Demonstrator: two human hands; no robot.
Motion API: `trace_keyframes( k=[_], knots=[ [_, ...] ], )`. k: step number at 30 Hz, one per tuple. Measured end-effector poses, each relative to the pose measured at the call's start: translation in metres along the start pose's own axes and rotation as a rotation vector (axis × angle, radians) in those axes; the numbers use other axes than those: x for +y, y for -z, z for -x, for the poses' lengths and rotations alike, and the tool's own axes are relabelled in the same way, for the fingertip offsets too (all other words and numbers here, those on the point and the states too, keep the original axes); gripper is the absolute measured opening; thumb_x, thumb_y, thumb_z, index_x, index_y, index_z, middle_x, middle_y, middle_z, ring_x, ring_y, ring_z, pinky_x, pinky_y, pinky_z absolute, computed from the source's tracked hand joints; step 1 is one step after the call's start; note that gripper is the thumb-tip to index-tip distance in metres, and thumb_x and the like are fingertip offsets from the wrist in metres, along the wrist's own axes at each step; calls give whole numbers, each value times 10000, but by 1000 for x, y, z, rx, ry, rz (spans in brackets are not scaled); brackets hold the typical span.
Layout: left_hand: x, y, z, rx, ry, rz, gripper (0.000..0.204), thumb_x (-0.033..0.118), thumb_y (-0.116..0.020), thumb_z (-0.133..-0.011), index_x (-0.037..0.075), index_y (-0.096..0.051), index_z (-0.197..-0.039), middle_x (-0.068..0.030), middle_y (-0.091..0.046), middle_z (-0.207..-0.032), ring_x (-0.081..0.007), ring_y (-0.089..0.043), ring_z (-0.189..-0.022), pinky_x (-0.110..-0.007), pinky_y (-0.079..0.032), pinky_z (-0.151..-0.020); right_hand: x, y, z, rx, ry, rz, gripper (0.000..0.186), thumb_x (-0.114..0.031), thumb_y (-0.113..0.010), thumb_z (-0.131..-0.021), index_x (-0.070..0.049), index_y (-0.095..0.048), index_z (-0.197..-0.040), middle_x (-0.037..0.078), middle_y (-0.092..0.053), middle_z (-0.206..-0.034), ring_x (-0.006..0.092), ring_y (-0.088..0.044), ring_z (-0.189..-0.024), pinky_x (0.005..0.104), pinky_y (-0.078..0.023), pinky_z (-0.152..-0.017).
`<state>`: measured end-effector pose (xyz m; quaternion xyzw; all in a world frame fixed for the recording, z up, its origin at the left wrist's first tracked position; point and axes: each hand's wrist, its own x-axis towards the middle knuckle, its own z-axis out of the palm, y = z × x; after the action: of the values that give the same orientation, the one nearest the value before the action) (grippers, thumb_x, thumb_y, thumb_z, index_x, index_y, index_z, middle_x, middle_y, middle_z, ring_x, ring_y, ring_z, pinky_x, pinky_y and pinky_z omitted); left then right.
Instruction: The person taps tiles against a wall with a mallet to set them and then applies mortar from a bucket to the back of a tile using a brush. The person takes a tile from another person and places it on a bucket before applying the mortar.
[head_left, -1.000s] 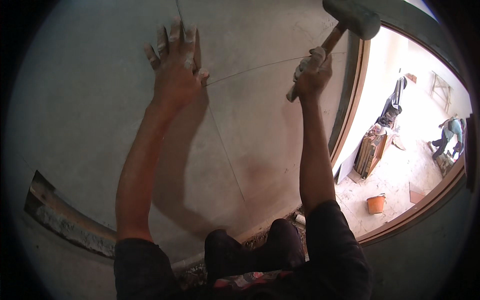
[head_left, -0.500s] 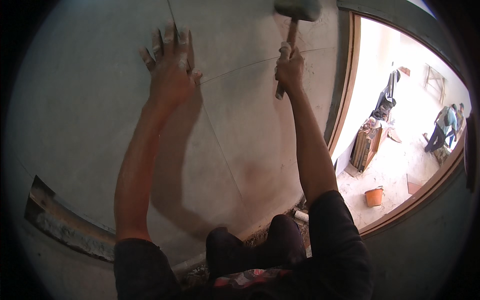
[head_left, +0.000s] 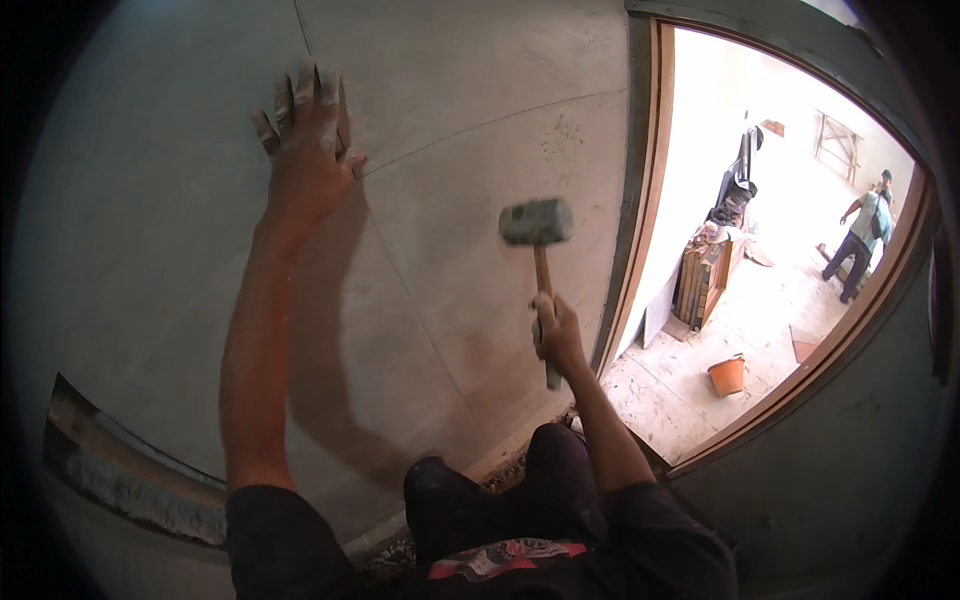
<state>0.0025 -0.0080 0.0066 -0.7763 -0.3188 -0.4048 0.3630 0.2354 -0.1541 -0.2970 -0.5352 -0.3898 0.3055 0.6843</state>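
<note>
Large grey tiles [head_left: 450, 150] with thin joints cover the surface in front of me. My left hand [head_left: 305, 160] lies flat on them, fingers spread, close to where the joint lines meet; pale dust coats its fingertips. My right hand [head_left: 560, 335] is wrapped round the wooden handle of a rubber mallet [head_left: 537, 222]. The mallet's dark, dusty head points up and away, to the right of the joint crossing. Whether the head touches the tile I cannot tell.
A wooden door frame [head_left: 640, 180] stands at the right. Beyond it are an orange bucket [head_left: 727, 375], stacked wooden pieces [head_left: 700, 280] and people [head_left: 862, 235] farther off. At the lower left runs a recessed ledge [head_left: 140, 470]. My knees [head_left: 555, 460] are bent near the tile's bottom edge.
My right hand has brought the mallet down from high up to mid-height. My left hand stays pressed on the tiles. The view has shifted slightly right, and a person beyond the doorway now stands more upright.
</note>
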Motion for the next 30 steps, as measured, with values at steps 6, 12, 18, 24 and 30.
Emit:
trace_keyframes(
  k=[6, 12, 18, 24, 30],
  knots=[
    [8, -2, 6, -30, -18, -98, 1068, 430, -836, -775, 194, -216, -1612, -67, -137, -1685, -290, -92, -1561, -582, -41, -1257, 85, 29, 76, 7, -342, 100, 448, -484, -570, -1002, -39, -610, -967, 26, -527, -630, 132, -527, -504, 318, -427, -467],
    [8, -5, 9, -16, -63, -134, 1122, 523, -846, -725, 161, -241, -1598, -59, -179, -1673, -230, -130, -1556, -533, -93, -1273, 189, 56, 130, 21, -420, 266, 456, -470, -565, -1011, -29, -623, -912, 45, -558, -655, 155, -567, -567, 342, -453, -540],
    [6, -9, 10, 40, -132, -124, 1080, 539, -835, -723, 122, -309, -1570, -74, -266, -1646, -234, -210, -1537, -522, -136, -1272, 201, 69, 170, -19, -625, 278, 349, -399, -600, -1014, -66, -598, -910, 14, -541, -658, 131, -533, -518, 326, -436, -477],
    [1, -14, 13, 51, -166, -110, 996, 509, -798, -792, 116, -316, -1570, -72, -277, -1647, -241, -224, -1535, -491, -174, -1265, 194, 65, 164, -63, -685, 223, 279, -370, -616, -1014, -103, -575, -942, -9, -519, -649, 116, -501, -470, 317, -426, -411],
    [-14, -20, 16, 341, -250, -1, 619, 254, -758, -876, 70, -527, -1421, -90, -509, -1484, -290, -459, -1399, -461, -383, -1182, 194, 62, 159, -96, -651, 321, 283, -369, -622, -1011, -117, -553, -903, -11, -507, -636, 127, -504, -461, 318, -437, -413]
  ],
)
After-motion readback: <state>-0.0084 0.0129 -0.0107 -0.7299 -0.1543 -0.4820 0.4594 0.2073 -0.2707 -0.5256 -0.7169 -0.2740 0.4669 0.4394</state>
